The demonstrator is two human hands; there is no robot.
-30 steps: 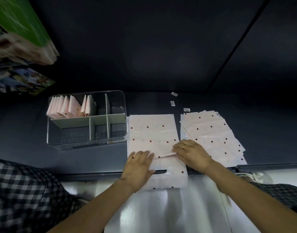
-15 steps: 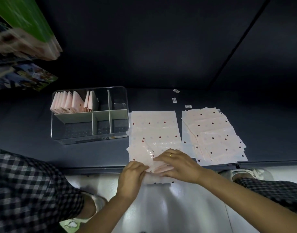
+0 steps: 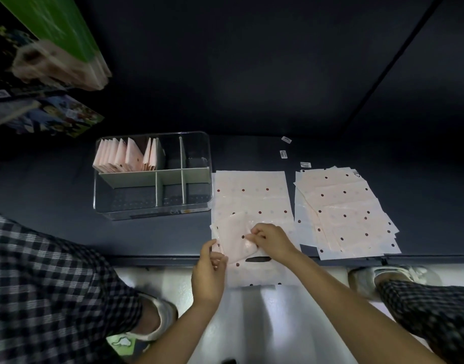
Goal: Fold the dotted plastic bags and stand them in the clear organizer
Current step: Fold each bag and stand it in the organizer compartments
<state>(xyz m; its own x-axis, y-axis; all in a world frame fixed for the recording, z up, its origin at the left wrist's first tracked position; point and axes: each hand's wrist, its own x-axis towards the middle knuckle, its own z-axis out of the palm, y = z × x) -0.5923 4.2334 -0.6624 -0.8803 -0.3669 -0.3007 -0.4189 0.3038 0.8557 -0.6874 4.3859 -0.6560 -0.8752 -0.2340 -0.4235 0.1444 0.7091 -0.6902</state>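
Corner now folded over, both hands [image 3: 267, 240] pinching dotted bag [image 3: 252, 195]

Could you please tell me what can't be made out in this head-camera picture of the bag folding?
- Head view: the part of the dotted bag under the right hand and left hand is hidden, so the fold's exact shape is unclear.
- Folded bags in the clear organizer overlap, so no sure count.
- Print on the small labels is too small.
- The green package is blurred and cut off at the left edge.
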